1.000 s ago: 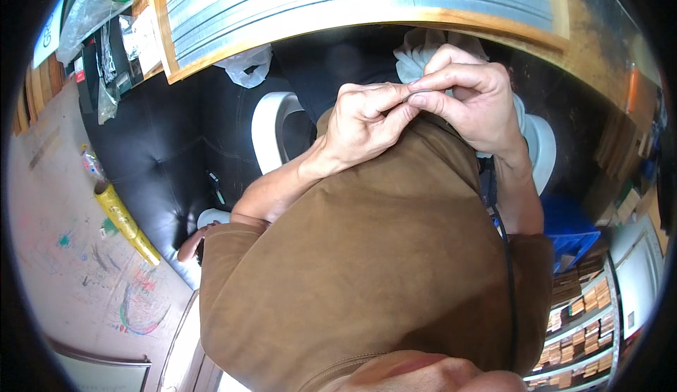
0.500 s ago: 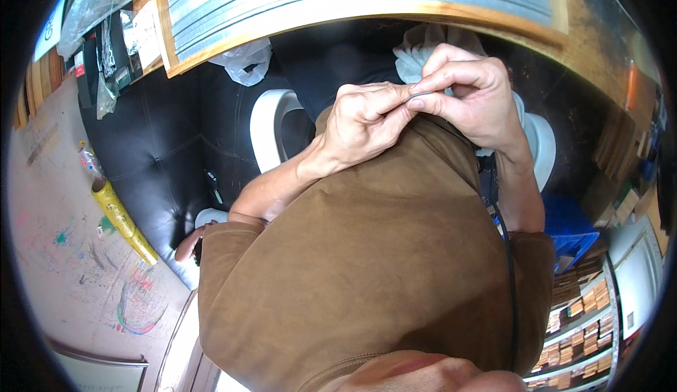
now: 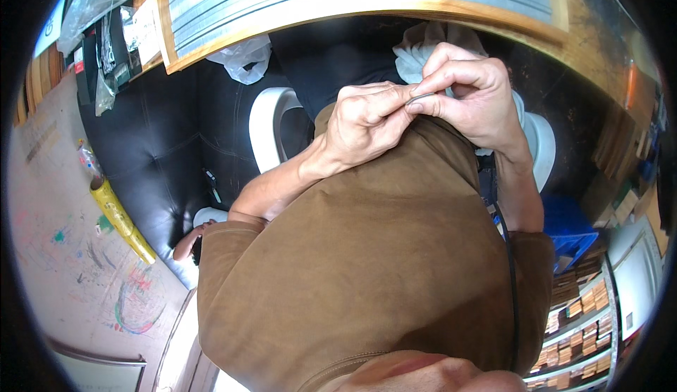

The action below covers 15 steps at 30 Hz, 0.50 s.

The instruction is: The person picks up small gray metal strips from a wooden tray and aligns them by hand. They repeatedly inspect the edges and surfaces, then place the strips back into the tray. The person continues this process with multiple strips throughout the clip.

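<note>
A thin, dark, wire-like piece (image 3: 420,97) runs between my fingertips; most of it is hidden, and I cannot make out its exact kind. My left hand (image 3: 363,120) has its thumb and forefinger pinched on one end, the other fingers curled in. At the other end, my right hand (image 3: 476,95) pinches with thumb and forefinger, its remaining fingers bent. The two hands meet at the fingertips over my lap, in front of my brown shirt (image 3: 381,251).
Beyond my hands stands a wood-edged table (image 3: 310,21) with grey strips on top. White chair arms (image 3: 264,131) flank me. A black padded surface (image 3: 155,152) lies left, with a yellow roll (image 3: 120,215). To the right are a blue bin (image 3: 568,233) and shelves of wooden blocks (image 3: 585,335).
Almost nothing differs. The fingertips have shifted very slightly on the thin piece, and both hands keep their pinch in the same place.
</note>
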Tool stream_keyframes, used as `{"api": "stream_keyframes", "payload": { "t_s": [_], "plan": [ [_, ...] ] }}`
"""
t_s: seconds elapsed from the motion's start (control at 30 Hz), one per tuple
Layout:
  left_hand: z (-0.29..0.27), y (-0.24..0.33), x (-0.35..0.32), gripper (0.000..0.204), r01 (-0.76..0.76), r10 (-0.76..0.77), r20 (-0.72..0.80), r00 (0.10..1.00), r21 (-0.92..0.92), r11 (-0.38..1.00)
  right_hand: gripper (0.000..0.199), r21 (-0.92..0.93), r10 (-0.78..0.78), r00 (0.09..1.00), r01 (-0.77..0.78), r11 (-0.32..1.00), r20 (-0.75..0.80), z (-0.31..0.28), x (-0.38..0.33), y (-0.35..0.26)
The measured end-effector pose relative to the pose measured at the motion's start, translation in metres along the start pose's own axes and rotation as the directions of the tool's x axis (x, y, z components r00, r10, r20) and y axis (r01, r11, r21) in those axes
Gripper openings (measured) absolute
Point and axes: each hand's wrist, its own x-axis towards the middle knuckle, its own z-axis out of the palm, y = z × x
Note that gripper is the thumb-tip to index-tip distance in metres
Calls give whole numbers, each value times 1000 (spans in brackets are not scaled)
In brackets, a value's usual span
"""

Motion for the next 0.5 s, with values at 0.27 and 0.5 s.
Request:
{"api": "stream_keyframes", "payload": {
  "t_s": [0.27, 0.5],
  "plan": [
    [1, 6, 1, 14, 66, -66, -7, 998, -42, 997, 10, 47, 34, 999, -33, 998, -28, 3, -2, 1],
    [-2, 0, 2, 18, 29, -29, 22, 999, -8, 1000, 10, 28, 24, 998, -22, 999, -60, 6, -3, 0]
  ]
}}
